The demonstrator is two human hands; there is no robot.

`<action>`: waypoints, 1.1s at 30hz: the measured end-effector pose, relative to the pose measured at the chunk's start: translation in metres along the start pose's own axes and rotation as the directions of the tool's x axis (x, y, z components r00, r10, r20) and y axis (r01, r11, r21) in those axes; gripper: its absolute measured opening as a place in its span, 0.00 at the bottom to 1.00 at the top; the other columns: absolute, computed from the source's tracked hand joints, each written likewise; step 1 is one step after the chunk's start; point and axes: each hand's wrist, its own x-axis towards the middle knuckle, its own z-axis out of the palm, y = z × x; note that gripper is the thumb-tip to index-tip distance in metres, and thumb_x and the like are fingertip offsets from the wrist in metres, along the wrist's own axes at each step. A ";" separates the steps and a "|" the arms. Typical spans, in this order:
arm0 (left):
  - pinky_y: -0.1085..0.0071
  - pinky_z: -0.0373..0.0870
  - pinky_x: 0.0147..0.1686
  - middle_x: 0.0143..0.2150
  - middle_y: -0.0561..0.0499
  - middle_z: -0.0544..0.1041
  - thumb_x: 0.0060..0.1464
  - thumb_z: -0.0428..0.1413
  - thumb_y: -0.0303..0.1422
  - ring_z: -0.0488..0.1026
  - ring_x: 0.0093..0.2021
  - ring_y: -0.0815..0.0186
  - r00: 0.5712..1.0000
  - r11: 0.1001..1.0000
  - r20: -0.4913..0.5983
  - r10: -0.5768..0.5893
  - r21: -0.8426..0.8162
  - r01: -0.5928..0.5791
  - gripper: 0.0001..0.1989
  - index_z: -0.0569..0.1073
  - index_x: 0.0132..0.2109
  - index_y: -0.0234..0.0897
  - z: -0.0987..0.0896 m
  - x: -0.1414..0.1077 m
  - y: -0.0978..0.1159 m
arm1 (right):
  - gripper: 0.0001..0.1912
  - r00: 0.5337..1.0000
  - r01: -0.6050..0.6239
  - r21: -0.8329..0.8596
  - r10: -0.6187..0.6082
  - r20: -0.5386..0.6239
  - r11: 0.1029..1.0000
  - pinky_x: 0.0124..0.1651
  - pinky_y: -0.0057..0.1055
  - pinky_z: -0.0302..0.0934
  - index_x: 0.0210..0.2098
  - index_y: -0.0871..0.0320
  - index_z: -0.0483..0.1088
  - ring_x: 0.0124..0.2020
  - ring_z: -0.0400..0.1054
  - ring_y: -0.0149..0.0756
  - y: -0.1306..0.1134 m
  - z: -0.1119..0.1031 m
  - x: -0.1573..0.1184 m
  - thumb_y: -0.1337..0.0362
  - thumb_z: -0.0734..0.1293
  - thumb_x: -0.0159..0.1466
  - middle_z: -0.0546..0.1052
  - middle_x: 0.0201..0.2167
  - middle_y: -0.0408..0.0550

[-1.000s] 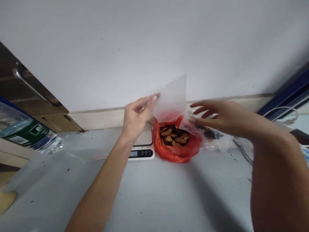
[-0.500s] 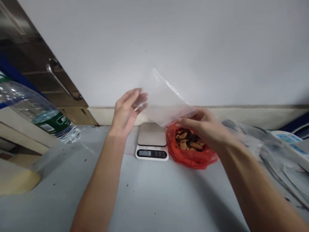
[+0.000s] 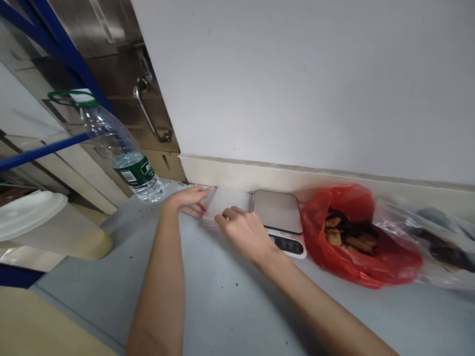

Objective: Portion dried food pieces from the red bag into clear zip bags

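A clear plastic bag (image 3: 233, 199) lies low over the table, just left of a white kitchen scale (image 3: 278, 212). At the bag's left edge is my left hand (image 3: 189, 200), its thumb and fingers apart and touching or nearly touching the plastic. My right hand (image 3: 245, 231) is curled, with its fingers closed on the near edge of the bag; its forearm crosses in front of the scale and hides part of the display. A red plastic bag (image 3: 356, 262) stands open right of the scale, holding brown dried pieces (image 3: 351, 237).
A large water bottle (image 3: 129, 158) with a green label stands at the back left. Nearer on the left is a lidded plastic tub (image 3: 59, 227). Another clear bag (image 3: 438, 237) with dark contents lies at the far right. A white wall (image 3: 315, 89) rises behind the table.
The clear bag has come down from above the scale to the table on its left. Both hands moved down and left relative to the scale. The view turned left.
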 end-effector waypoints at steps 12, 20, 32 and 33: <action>0.73 0.69 0.35 0.41 0.53 0.80 0.43 0.63 0.32 0.77 0.36 0.61 0.940 0.859 0.222 0.258 0.393 -0.328 0.29 0.78 0.56 0.44 0.048 0.028 0.021 | 0.17 0.992 0.003 0.160 -0.023 0.125 0.987 0.55 0.45 0.69 0.52 0.62 0.78 0.58 0.72 0.52 0.002 0.012 -0.013 0.69 0.60 0.72 0.80 0.52 0.59; 0.64 0.70 0.55 0.64 0.42 0.75 0.46 0.67 0.41 0.73 0.60 0.48 0.928 0.730 0.275 0.252 0.576 -0.368 0.41 0.70 0.68 0.44 0.060 0.018 0.043 | 0.13 0.991 0.075 0.448 -0.015 -0.136 0.891 0.50 0.34 0.70 0.49 0.54 0.79 0.47 0.78 0.40 0.051 -0.042 -0.085 0.66 0.64 0.70 0.82 0.49 0.51; 0.69 0.73 0.42 0.45 0.50 0.83 0.62 0.54 0.35 0.77 0.40 0.62 0.548 0.484 0.361 0.755 0.258 -0.836 0.18 0.79 0.57 0.42 0.126 -0.038 0.132 | 0.11 0.657 -0.720 0.219 0.748 -0.094 0.659 0.34 0.41 0.69 0.35 0.51 0.76 0.32 0.78 0.51 0.186 -0.098 -0.197 0.58 0.72 0.51 0.83 0.30 0.51; 0.68 0.73 0.43 0.46 0.50 0.83 0.63 0.54 0.34 0.77 0.41 0.62 0.504 0.449 0.357 0.787 0.229 -0.864 0.17 0.80 0.56 0.42 0.134 -0.040 0.135 | 0.07 0.630 -0.736 0.268 0.774 -0.066 0.622 0.34 0.41 0.69 0.32 0.51 0.75 0.30 0.77 0.49 0.189 -0.099 -0.201 0.59 0.71 0.52 0.83 0.28 0.49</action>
